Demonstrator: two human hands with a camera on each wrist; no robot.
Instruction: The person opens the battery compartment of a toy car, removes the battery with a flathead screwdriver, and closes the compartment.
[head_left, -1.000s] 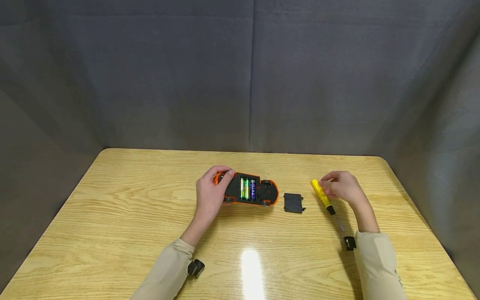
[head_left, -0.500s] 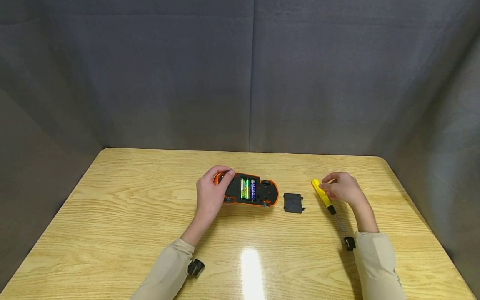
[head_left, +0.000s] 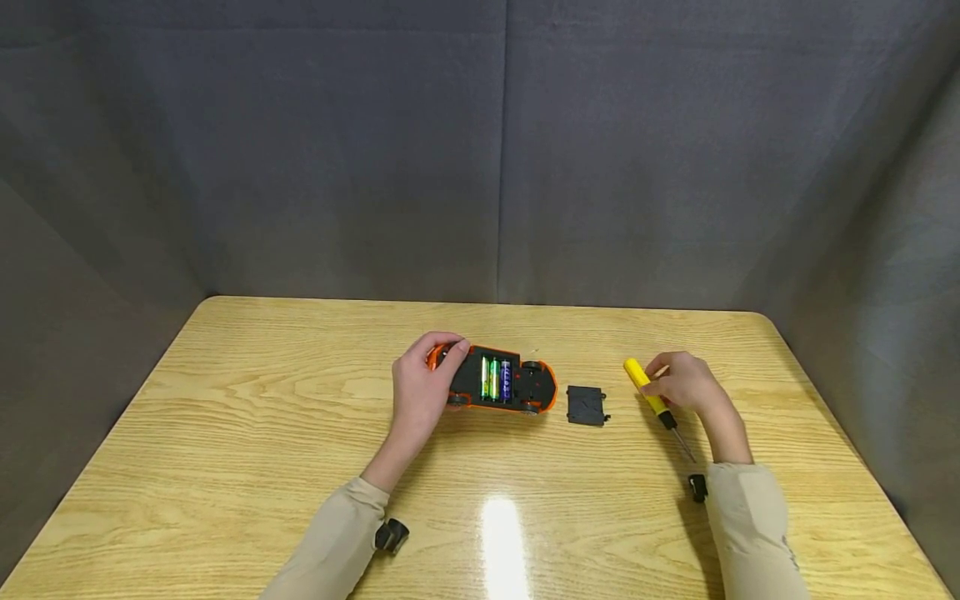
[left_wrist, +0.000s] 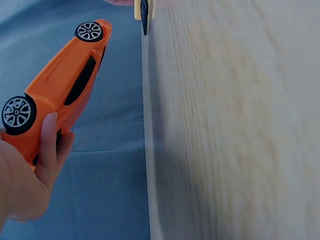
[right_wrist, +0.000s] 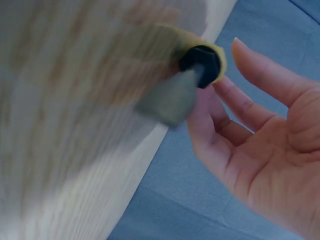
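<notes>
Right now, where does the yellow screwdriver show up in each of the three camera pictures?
Head view: the yellow screwdriver lies right of centre on the wooden table, at the right hand.
Left wrist view: only a yellow sliver at the top edge, probably it.
Right wrist view: upper centre, blurred, touching the fingers.
Shared landmark: the wooden table.

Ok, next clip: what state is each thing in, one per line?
toy car: upside down on the table, battery bay uncovered, batteries in.
battery cover: off, flat on the table beside the car.
screwdriver: lying on the table.
left hand: holding the car's end.
right hand: fingers at the screwdriver handle, no closed grip seen.
</notes>
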